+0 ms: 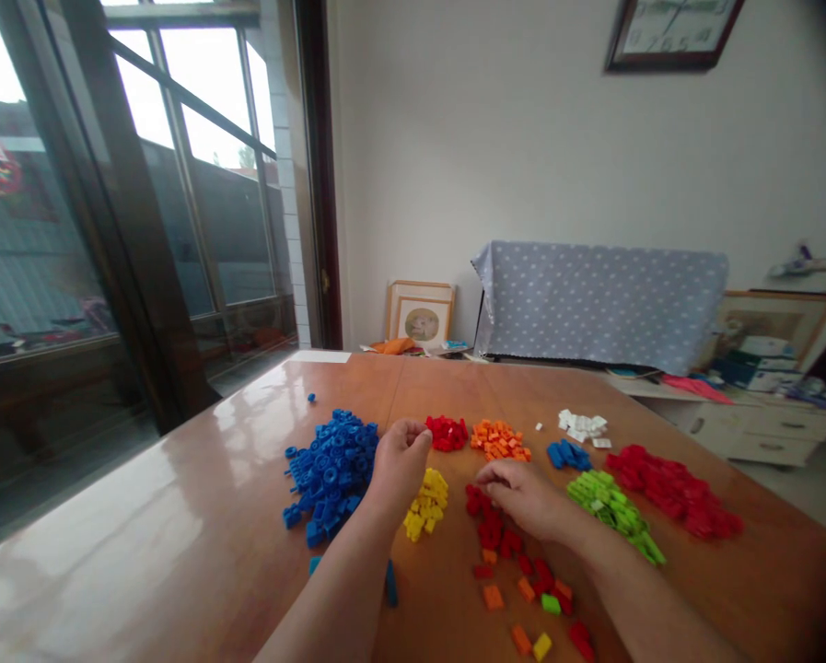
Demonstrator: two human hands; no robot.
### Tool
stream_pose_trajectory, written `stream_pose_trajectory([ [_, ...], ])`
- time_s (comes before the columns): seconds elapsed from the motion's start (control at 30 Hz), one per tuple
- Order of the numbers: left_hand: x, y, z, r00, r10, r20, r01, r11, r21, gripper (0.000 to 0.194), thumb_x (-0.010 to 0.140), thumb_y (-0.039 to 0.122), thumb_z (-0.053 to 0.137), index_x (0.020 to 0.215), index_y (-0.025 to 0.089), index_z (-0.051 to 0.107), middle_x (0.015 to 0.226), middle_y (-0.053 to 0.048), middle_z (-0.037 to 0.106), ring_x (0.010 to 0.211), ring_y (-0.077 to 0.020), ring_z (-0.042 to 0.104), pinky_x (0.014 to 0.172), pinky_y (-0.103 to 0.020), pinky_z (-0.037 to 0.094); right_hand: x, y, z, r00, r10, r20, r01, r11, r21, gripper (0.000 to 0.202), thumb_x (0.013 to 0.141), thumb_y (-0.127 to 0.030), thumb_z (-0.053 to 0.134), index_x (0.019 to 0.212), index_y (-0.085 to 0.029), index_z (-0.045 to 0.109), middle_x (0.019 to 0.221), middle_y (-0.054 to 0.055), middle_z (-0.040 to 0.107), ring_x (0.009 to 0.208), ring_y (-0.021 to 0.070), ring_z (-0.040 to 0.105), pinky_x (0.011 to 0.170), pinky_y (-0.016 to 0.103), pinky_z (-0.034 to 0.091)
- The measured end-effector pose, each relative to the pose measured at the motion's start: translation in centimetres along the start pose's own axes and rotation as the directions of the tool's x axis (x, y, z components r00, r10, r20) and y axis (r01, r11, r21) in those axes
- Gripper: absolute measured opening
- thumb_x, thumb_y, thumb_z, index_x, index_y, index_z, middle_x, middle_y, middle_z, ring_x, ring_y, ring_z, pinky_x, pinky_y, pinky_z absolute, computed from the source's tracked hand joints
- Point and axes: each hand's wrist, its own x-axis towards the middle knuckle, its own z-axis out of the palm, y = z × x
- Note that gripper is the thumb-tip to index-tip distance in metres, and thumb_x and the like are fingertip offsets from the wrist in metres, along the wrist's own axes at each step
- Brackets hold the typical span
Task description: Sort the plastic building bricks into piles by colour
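My left hand [402, 453] is closed between the blue pile [333, 470] and the small red pile [447, 433], its fingertips pinched; whatever they hold is too small to make out. Lower right, my right hand [519, 493] has its fingers bent together over the upper end of the loose red bricks [488, 525]; its fingertips are partly hidden and their contents unclear. Yellow bricks [427, 505] lie between the two hands. Orange bricks [500, 440] sit just beyond my right hand.
On the wooden table [247, 534], lime green bricks [612, 511], a large red pile [675, 488], blue bricks [568, 454] and white bricks [582, 424] lie to the right. Mixed loose bricks, one green [551, 604], lie near the front. A cloth-covered object [599, 304] stands behind.
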Motion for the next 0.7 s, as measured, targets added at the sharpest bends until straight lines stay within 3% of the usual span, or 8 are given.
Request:
stream_pose_trajectory([
  [0.23, -0.3, 0.7, 0.1, 1.000, -0.023, 0.014, 0.023, 0.999, -0.029, 0.023, 0.073, 0.034, 0.069, 0.085, 0.014, 0.065, 0.071, -0.001, 0.062, 0.064, -0.0135, 0.055, 0.056, -0.022, 0.037, -0.1, 1.1, -1.1, 0.997, 0.076, -0.022, -0.077, 0.996, -0.048, 0.012, 0.081, -0.024, 0.056, 0.081, -0.019, 0.067, 0.074, 0.000, 0.068, 0.070, 0.0156, 0.059, 0.061, 0.024, 0.037],
  [0.5, -0.3, 0.3, 0.2, 1.000, -0.024, 0.009, 0.024, 1.000, -0.008, 0.023, 0.073, 0.035, 0.068, 0.084, 0.015, 0.065, 0.070, -0.001, 0.062, 0.062, -0.0135, 0.055, 0.055, -0.022, 0.037, -0.4, 0.3, 0.6, 0.995, 0.103, 0.010, -0.101, 0.988, -0.117, 0.013, 0.079, -0.034, 0.068, 0.083, -0.022, 0.065, 0.075, -0.002, 0.069, 0.068, 0.0139, 0.058, 0.055, 0.023, 0.030],
  [0.7, -0.4, 0.4, 0.2, 0.999, -0.030, 0.011, 0.030, 0.999, 0.012, 0.022, 0.075, 0.034, 0.067, 0.085, 0.015, 0.065, 0.068, 0.000, 0.060, 0.058, -0.0117, 0.051, 0.051, -0.022, 0.034, -0.1, 0.6, 0.9, 0.995, 0.102, 0.010, -0.100, 0.989, -0.108, 0.009, 0.081, -0.030, 0.066, 0.083, -0.021, 0.066, 0.074, -0.001, 0.068, 0.068, 0.0136, 0.058, 0.056, 0.022, 0.031],
])
